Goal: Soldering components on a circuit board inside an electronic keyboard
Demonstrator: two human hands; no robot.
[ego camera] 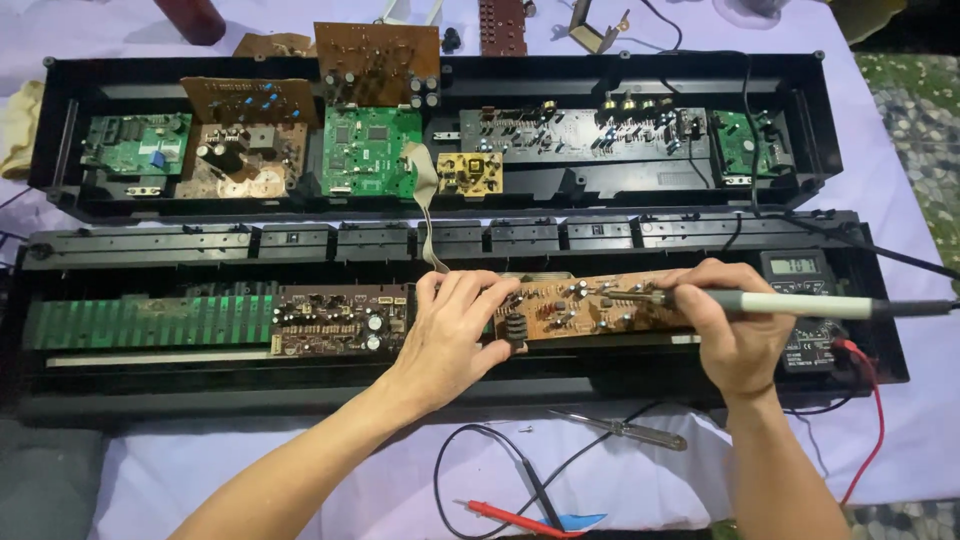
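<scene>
The left hand [452,325] rests on the left end of a brown circuit board [590,305], fingers curled over its upper edge and thumb against its near edge, pinching it in place; the right hand [730,320] is closed around the pale handle of a soldering iron [790,304], held like a pen, with the metal tip lying on the board's upper right area among small components. The two hands are apart, one at each end of the board; the board sits tilted on the front half of a long black opened casing [150,385], right of centre. To its left in the same half lie a dark brown board [340,320] and a green board [150,320]; a grey ribbon cable [428,215] runs from the rear half down to the left hand. The rear half of the casing [440,75] holds several green, brown and yellow boards; another brown board leans on its rear wall. A black multimeter [805,275] with a lit display sits just right of the right hand; its red lead [870,420] trails over the desk [300,470], which is covered in lilac cloth. On the near desk lie a screwdriver [625,430] with a clear handle, a red probe [510,518] and black cable loops.
</scene>
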